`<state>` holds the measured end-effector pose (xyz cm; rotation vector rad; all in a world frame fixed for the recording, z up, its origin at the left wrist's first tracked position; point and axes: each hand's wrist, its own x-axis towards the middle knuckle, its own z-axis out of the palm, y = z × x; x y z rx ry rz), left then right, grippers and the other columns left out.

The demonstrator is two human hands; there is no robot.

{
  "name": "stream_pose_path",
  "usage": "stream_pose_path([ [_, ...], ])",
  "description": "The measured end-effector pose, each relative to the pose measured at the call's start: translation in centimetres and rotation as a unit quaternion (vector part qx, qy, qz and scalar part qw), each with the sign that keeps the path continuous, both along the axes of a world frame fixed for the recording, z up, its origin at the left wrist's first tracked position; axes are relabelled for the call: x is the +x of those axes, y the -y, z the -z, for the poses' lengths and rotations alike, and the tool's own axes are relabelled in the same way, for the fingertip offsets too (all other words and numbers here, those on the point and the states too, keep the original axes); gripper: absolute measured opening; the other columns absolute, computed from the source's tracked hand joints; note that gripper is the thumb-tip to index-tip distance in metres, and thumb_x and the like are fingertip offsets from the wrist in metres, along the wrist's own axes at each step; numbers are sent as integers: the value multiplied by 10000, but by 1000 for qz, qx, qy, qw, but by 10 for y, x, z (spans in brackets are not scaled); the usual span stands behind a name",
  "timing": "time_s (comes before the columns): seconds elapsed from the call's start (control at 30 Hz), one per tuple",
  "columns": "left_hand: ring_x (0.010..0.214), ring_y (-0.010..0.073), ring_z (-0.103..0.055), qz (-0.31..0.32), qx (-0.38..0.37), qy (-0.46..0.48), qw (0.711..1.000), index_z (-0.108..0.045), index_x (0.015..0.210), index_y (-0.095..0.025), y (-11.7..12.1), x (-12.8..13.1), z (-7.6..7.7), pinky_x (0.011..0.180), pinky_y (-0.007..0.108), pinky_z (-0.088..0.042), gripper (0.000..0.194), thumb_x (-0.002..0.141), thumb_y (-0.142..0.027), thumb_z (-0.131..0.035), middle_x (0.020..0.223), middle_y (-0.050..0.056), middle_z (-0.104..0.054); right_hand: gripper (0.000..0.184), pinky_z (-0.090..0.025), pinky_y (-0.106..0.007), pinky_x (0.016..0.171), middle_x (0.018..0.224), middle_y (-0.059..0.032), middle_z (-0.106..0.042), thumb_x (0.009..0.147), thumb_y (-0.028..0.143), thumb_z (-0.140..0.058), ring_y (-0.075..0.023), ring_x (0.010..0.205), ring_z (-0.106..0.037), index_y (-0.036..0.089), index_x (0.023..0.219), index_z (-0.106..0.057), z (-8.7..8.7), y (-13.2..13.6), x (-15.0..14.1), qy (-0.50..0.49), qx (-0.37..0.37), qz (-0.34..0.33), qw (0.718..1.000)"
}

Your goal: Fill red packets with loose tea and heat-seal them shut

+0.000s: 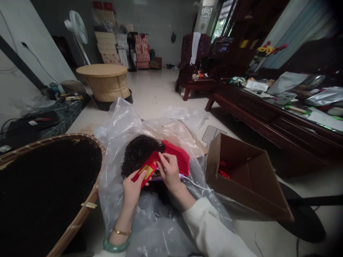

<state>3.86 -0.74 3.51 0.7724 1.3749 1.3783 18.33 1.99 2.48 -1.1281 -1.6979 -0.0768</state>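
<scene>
Left grip (pixel 132 185) is closed on a red packet (pixel 144 174) with a yellow panel, thumb across its face, lower end. Right grip (pixel 170 170) is at the packet's upper end, thumb and fingertips up against it; can't tell if they're really pinching. Packet sits tilted, upper end toward my right, over a heap of dark dried leaves (pixel 140 150) in a big clear plastic bag (pixel 120 117).

Right of the heap: a row of more red packets (pixel 180 156), edges up, packed tight. A purple tool (pixel 182 176) lies partly under my right hand, white cord (pixel 197 184) running off right; rest of it hidden.

Cardboard box (pixel 238 194) just beside the bag on my right, top flaps up, some red pieces (pixel 224 169) inside. Too dark to say what. Woven basket (pixel 101 148) on my left, broad spread of dark material (pixel 48 178) in it. Wire rack (pixel 213 134) on the floor behind the box.
</scene>
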Motion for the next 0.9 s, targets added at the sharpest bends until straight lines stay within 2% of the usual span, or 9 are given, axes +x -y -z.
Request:
stream_pose_path([
  [0.13, 525, 199, -687, -6, -6, 3, 1000, -739, 841, -103, 2, 1, 1, 418, 258, -529, 418, 572, -416, -805, 686, 74, -756, 294, -531, -385, 791, 1005, -115, -650, 939, 185, -534, -224, 915, -587, 209, 1207, -653, 2, -1, 1, -34, -8, -26, 999],
  [0.23, 522, 199, -686, 25, -19, -18, 999, -736, 822, -111, 4, -1, 0, 433, 266, -545, 398, 565, -406, -809, 638, 57, -741, 117, -527, -349, 728, 880, -83, -611, 887, 238, -630, -209, 829, -583, 185, 949, -714, 2, -4, 7, -85, -67, -15, 994],
  [0.33, 489, 190, -670, 52, -33, -23, 998, -728, 820, -109, 3, -4, 2, 424, 264, -548, 409, 544, -394, -826, 584, 37, -718, 121, -505, -316, 675, 791, -49, -567, 877, 248, -636, -187, 760, -559, 192, 783, -687, -1, -5, 13, -77, -112, -20, 991],
  [0.43, 532, 193, -692, 43, -33, 14, 998, -717, 949, -114, 2, -9, 6, 434, 266, -567, 514, 550, -417, -830, 704, 49, -751, 159, -493, -316, 677, 771, -59, -616, 918, 215, -562, -185, 745, -560, 197, 799, -665, -6, 1, 16, -29, -81, -95, 992],
  [0.5, 647, 205, -727, 30, -29, 53, 998, -705, 1022, -135, 2, -12, 8, 496, 277, -602, 556, 570, -435, -826, 861, 66, -769, 153, -498, -319, 677, 778, -64, -653, 932, 199, -532, -184, 739, -575, 201, 838, -653, -10, 7, 17, -20, -70, -151, 986],
  [0.57, 758, 218, -739, 31, -31, 92, 995, -701, 1040, -145, 3, -15, 9, 564, 283, -623, 558, 583, -438, -829, 951, 80, -766, 148, -501, -313, 665, 791, -66, -667, 936, 193, -516, -183, 745, -590, 204, 866, -646, -13, 14, 17, -29, -82, -180, 980],
  [0.7, 809, 240, -743, 61, -51, 137, 987, -705, 1028, -135, 6, -21, 6, 610, 296, -630, 562, 565, -415, -859, 939, 101, -771, 136, -503, -292, 666, 781, -56, -651, 919, 218, -542, -178, 753, -606, 202, 830, -644, -11, 22, 15, -72, -138, -176, 972],
  [0.8, 837, 261, -744, 77, -53, 152, 984, -727, 968, -125, 9, -21, 3, 660, 329, -638, 523, 545, -393, -878, 959, 115, -770, 67, -511, -305, 721, 840, -52, -677, 865, 258, -632, -179, 767, -629, 201, 875, -666, -4, 24, 12, -137, -204, -144, 959],
  [0.9, 896, 289, -738, 99, -58, 171, 978, -747, 935, -128, 11, -19, 0, 725, 367, -639, 488, 537, -373, -889, 1014, 127, -764, 116, -499, -309, 714, 863, -54, -682, 803, 294, -708, -187, 768, -625, 201, 868, -688, 1, 24, 10, -173, -259, -114, 943],
])
